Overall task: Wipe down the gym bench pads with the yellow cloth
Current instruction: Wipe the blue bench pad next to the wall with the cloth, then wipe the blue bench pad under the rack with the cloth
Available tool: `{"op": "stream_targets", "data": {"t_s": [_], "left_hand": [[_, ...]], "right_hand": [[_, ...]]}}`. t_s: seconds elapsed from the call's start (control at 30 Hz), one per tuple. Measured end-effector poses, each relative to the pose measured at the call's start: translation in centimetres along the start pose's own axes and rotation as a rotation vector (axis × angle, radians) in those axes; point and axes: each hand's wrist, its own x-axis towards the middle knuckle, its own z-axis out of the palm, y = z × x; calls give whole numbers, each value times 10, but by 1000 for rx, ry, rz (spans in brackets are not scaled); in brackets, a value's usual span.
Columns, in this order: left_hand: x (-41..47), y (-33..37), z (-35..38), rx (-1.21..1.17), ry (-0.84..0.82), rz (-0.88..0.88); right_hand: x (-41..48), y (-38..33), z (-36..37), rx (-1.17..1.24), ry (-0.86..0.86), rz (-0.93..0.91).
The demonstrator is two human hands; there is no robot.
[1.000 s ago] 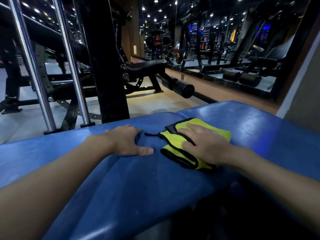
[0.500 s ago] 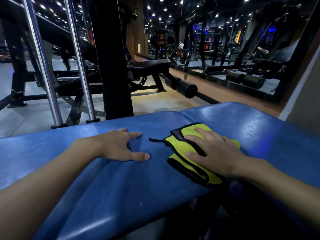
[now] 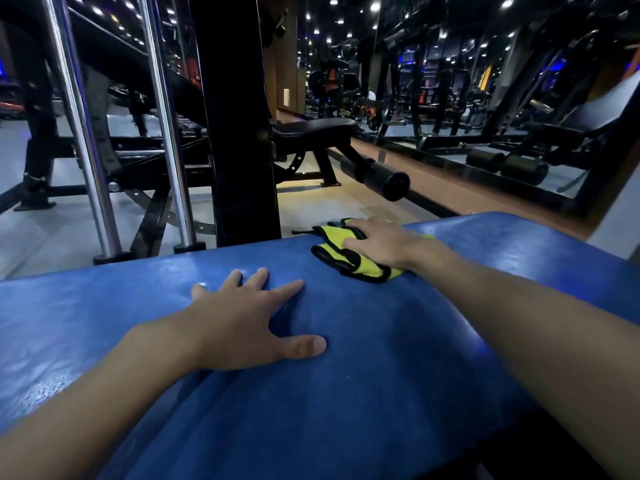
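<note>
A wide blue bench pad (image 3: 398, 358) fills the lower half of the head view. The folded yellow cloth (image 3: 341, 258) with black trim lies at the pad's far edge. My right hand (image 3: 377, 242) lies flat on top of the cloth, fingers straight, pressing it onto the pad. My left hand (image 3: 249, 320) rests palm down on the bare pad nearer to me, fingers spread, holding nothing. The part of the cloth under my right palm is hidden.
Just beyond the pad stand a thick black upright post (image 3: 239, 133) and two chrome guide rods (image 3: 166, 126). A black bench (image 3: 315, 129) with a foam roller (image 3: 386, 183) sits on the floor behind. A mirror wall runs along the right.
My right hand has pushed the cloth away from me to the pad's far edge. My left hand has spread its fingers flat and sits nearer to me than the cloth.
</note>
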Motion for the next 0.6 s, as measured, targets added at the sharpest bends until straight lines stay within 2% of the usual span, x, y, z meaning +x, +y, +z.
{"op": "stream_targets", "data": {"t_s": [0.17, 0.4, 0.6], "left_hand": [[-2, 0, -2, -14, 25, 9], [-12, 4, -5, -86, 51, -4], [-34, 11, -9, -169, 150, 29]], "right_hand": [[-14, -2, 1, -12, 25, 3], [-99, 1, 8, -124, 66, -26], [-180, -6, 16, -164, 87, -43]]}}
